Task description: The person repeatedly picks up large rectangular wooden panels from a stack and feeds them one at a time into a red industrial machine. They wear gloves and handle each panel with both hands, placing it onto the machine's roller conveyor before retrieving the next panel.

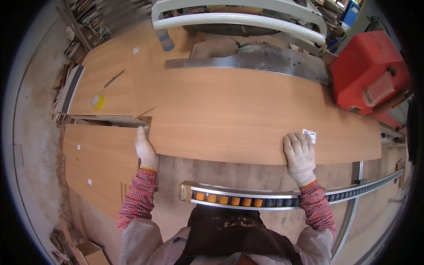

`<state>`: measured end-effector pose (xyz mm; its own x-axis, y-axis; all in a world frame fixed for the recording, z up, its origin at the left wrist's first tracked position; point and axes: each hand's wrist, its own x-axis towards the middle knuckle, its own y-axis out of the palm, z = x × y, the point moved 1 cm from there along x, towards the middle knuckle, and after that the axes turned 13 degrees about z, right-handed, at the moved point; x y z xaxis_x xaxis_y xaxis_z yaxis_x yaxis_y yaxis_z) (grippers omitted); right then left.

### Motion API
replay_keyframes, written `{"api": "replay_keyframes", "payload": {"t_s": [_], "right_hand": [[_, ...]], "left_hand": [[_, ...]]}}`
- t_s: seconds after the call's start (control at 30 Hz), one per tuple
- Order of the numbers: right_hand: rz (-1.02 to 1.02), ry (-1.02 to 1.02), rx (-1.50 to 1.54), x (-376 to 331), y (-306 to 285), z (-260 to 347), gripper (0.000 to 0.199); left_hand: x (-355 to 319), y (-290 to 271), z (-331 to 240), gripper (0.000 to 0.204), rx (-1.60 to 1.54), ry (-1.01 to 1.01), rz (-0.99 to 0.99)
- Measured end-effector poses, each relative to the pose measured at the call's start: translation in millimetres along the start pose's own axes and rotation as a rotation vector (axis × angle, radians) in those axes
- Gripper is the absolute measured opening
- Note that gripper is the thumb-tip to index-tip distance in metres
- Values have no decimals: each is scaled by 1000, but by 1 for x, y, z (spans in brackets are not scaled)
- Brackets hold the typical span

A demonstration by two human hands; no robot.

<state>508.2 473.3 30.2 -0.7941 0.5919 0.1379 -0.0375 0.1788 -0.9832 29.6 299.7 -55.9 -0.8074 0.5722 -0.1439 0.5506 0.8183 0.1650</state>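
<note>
A long wood-grain panel (pixel 247 115) lies across the middle, its left end tapering at the front. My left hand (pixel 146 148), in a white knit glove, is closed at the panel's front left corner, fingers pointing away from me along the edge; part of them is hidden. On top of the panel, close to its front edge, my gloved right hand (pixel 300 152) lies with its fingers stretched over the surface. Beside those fingertips is a small white label (pixel 310 135). A metal fence plate (pixel 247 62) runs along the panel's far side.
A red machine housing (pixel 369 70) stands at the right, and a white tubular frame (pixel 238 20) crosses the back. Before my body runs a roller rail (pixel 238 197). More boards (pixel 101 159) lie left, with yellow tape (pixel 98 101), a knife (pixel 114 78) and a bottle (pixel 164 40) beyond.
</note>
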Motion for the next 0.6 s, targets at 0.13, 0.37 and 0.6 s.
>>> {"api": "replay_keyframes", "payload": {"t_s": [0.13, 0.37, 0.6], "right_hand": [[-65, -53, -13, 7, 5, 9, 52], [-115, -146, 26, 47, 11, 61, 47], [-157, -225, 81, 79, 10, 99, 43]], "left_hand": [[-33, 46, 0, 46, 71, -6, 84], [-83, 123, 3, 45, 111, -36, 224], [-120, 142, -23, 44, 261, -64, 538]]}}
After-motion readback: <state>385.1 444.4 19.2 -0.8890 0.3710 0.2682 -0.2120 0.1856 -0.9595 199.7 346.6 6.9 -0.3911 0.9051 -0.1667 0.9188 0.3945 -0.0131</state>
